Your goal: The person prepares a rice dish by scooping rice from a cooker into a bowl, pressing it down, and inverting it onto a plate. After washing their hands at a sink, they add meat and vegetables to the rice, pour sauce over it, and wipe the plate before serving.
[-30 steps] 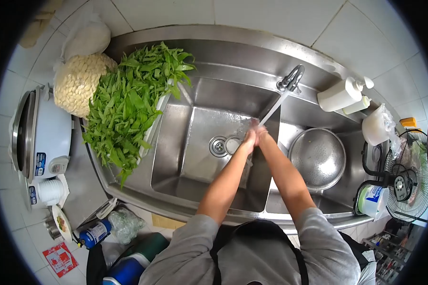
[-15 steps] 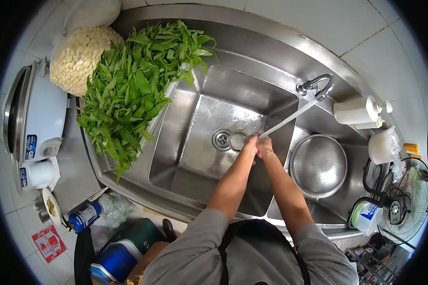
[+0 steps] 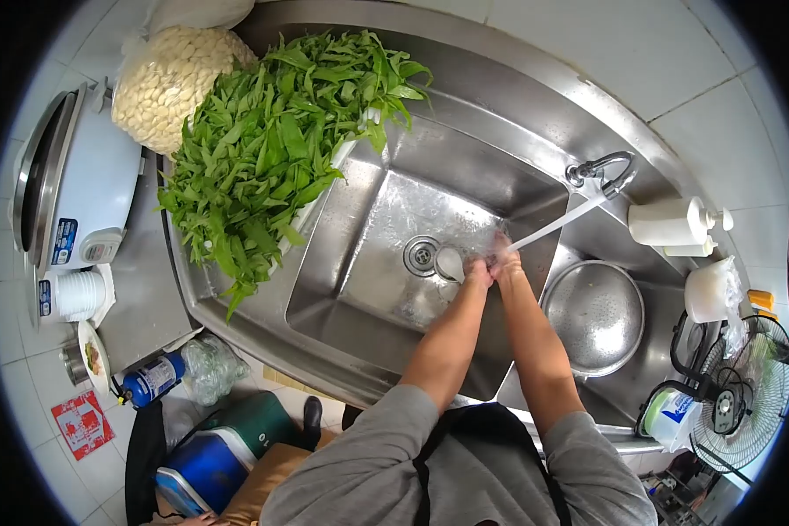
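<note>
My left hand (image 3: 477,268) is closed at the edge of a small pale round vessel (image 3: 450,263), low in the left sink basin (image 3: 368,294) beside the drain (image 3: 422,256). Close by on its right, my right hand (image 3: 505,257) has its fingers stretched upward in the running water, blurred by the splash. A white stream of water (image 3: 557,221) runs slantwise from the faucet (image 3: 600,168) onto that hand.
Leafy greens (image 3: 263,149) fill a tray at the left, beside a bag of pale cloves (image 3: 177,86). A metal bowl (image 3: 593,317) sits in the right basin. White bottles (image 3: 671,221) and a fan (image 3: 745,394) stand at the right.
My hands have moved slightly apart, and the fingers of my right hand now reach up into the stream. The whole view has shifted a little, with the sink further right.
</note>
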Motion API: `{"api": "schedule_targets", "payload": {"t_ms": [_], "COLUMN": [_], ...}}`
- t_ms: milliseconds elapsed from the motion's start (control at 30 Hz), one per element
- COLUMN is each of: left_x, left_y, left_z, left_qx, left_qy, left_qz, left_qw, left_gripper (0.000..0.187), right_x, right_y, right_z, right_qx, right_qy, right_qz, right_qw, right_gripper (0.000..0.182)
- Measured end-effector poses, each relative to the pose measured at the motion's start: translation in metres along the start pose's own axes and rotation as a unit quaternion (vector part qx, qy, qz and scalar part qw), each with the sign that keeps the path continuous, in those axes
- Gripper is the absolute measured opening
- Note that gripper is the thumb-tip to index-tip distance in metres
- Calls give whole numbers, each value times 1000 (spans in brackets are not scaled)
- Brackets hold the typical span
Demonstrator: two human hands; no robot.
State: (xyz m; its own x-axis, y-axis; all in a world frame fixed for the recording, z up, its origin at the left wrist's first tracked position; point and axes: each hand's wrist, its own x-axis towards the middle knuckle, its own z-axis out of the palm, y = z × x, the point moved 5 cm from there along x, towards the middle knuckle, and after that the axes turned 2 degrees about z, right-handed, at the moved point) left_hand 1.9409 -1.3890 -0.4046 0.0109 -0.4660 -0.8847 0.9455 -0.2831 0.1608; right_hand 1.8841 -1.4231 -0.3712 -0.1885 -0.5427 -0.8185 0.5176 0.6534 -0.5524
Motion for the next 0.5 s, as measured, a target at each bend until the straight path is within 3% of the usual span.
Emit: {"api": "schedule_targets", "payload": {"t_ms": [167,267,333,367,400,467,500], "left_x": [-14,37,20,-3,-4,-9,-32], "left_y": [1,-20,-10,1,7,14,29], "left_z": [12,7,24,35,35,40,39], "left_qx": [-30,-46,-44,-42,-42,44,115], "left_qy": [7,-34,-102,-88,-89,-204,-198], "left_qz": [-10,-13,14,33,34,0,40], "left_qw": [999,998,994,995,995,978,973], "left_gripper": [31,31,32,30,30,26,19], "right_x": [-20,-41,-51,-22,-6,0,-60], "right_y": [-14,-20,-23,-17,-24,-25,-58], "right_z": [1,14,15,10,4,18,32], "right_qx": [0,-72,62,73,72,-10,-242], "right_qy": [-70,-105,-97,-174,-175,-375,-296], "right_qz": [65,61,18,-4,-4,119,35], "right_qw": [995,990,993,982,982,919,924], "right_gripper": [9,7,19,15,15,16,37]}}
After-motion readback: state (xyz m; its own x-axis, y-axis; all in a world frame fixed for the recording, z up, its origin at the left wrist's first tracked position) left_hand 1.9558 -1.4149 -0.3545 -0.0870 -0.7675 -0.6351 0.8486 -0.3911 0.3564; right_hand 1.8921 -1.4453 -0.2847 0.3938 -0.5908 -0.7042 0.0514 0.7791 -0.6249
